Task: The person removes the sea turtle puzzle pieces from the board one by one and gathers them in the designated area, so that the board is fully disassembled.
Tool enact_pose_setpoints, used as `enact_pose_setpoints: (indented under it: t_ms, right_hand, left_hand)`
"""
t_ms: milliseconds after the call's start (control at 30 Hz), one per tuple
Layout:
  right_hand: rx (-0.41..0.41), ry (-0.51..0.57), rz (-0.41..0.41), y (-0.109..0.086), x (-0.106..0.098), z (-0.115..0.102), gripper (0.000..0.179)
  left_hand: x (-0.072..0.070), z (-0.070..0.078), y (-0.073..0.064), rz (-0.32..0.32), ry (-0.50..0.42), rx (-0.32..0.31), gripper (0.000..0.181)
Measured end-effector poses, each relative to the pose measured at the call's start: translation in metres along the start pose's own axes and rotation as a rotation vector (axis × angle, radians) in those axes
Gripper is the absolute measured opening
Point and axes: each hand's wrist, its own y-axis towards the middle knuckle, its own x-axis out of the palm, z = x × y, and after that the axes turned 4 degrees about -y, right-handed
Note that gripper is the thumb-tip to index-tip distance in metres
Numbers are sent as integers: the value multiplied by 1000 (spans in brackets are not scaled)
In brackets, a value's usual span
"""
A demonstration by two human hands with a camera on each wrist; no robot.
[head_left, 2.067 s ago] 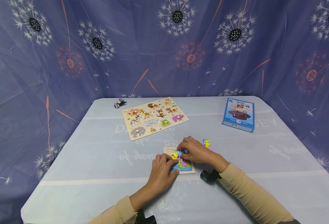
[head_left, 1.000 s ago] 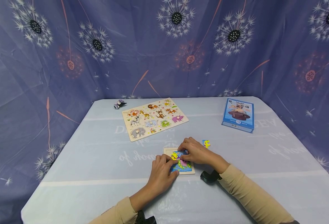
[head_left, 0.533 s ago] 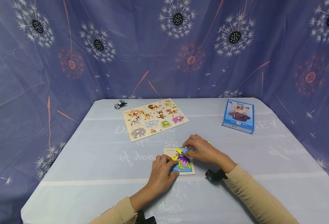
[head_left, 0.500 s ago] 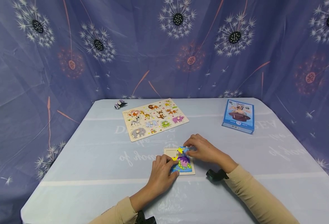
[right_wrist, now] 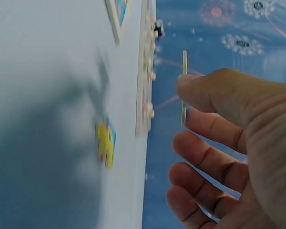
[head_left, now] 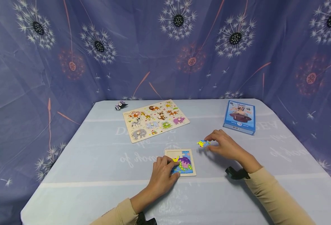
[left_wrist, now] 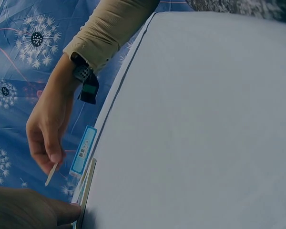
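Note:
A small jigsaw puzzle in a pale wooden frame lies in the middle of the table, with bare wood showing at its upper left. My left hand holds the frame's left side, index finger over the picture and thumb by the near edge. To the right of the frame, my right hand pinches a yellow and blue puzzle piece above the table. In the right wrist view this held piece appears edge-on, between thumb and index finger. Another yellow puzzle piece rests on the table there.
Behind the puzzle is a wooden animal peg board. A blue box stands at the back right, and a small dark figure at the back left. A dandelion-patterned curtain hangs behind the table.
My right hand has lifted the yellow and blue piece from the upper part of the puzzle and carried it right. Bare wood now shows there. My left hand stays in place.

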Motion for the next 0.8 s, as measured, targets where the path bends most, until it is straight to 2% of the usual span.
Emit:
enact_pose_setpoints:
  t_ms: [400,800]
  right_hand:
    - [70,-72,6,-18,-9,37,28]
    - [132,-67,-64,-21,-3,60,30]
  left_hand:
    - [-2,1,-1,-32,-6,-30,33]
    - [-1,1,0,-34,-15,-35,33]
